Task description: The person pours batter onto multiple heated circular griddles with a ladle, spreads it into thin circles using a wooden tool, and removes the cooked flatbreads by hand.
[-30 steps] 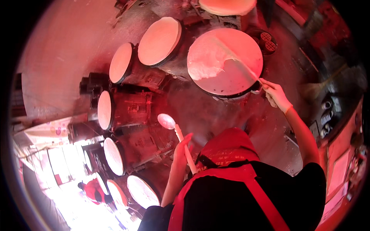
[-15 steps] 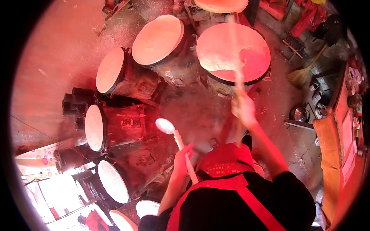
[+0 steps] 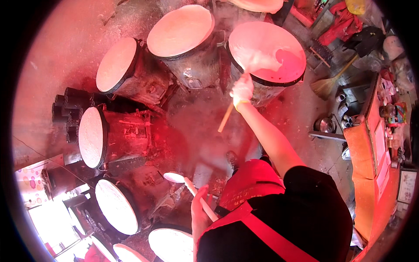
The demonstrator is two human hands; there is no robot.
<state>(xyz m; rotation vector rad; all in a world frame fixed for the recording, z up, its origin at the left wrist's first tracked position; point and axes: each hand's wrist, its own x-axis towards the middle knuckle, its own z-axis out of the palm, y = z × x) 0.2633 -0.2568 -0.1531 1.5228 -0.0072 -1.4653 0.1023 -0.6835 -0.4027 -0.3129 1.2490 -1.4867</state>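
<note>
Red light dominates (white glare lower left), with distorted, black-rimmed edges.

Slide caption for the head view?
Right hand holds a tan wooden stick at a round, pale-coated griddle; left hand, a pale ladle.

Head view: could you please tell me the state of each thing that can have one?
Right hand: closed around the stick
Stick: held, far end blurred over the near-right griddle
Left hand: holding the ladle
Ladle: held, contents unclear
Near-right griddle: partly covered by a pale layer
Upper-middle griddle: covered by a pale layer
Apron: worn
Broom: bristles down
Kettle: set down
</note>
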